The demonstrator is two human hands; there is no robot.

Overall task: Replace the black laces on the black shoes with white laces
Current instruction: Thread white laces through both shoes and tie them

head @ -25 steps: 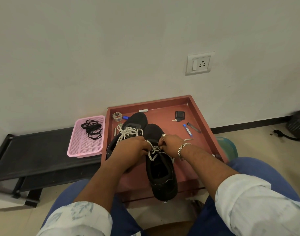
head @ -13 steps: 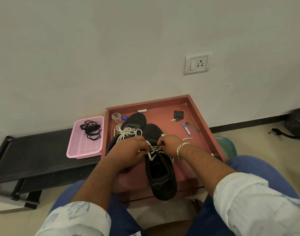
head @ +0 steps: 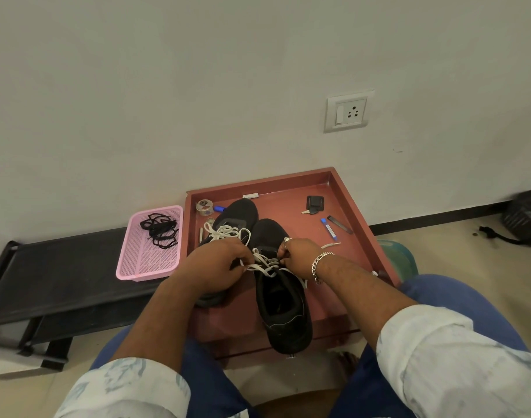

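On the red tray (head: 353,203), against the wall, two black shoes stand side by side with toes toward the far edge. Nearer the tray's right side, the right shoe (head: 283,309) reaches over the near edge with its heel, and a white lace (head: 265,263) crosses its upper eyelets. Both hands meet over that lacing. Fingers of the left hand (head: 216,267) are curled and pinch a strand of the white lace at the shoe's left side. Those of the right hand (head: 297,254) are bent and pinch the lace at the shoe's right side; a ring sits on one finger and a chain bracelet (head: 320,265) on the wrist. Partly hidden under the left hand, the left shoe (head: 238,212) lies by the tray's left edge, its own white lace (head: 226,232) lying in loose loops on top.

Beside the tray's left edge a pink basket (head: 149,263) rests on a black shelf (head: 62,276), and the black laces (head: 160,229) lie bundled in its far end. Near the tray's far right corner lie a black key fob (head: 314,203) and a blue-and-white pen (head: 329,229). A roll of tape (head: 204,207) sits in the far left corner. A wall socket (head: 347,111) is set above the tray.
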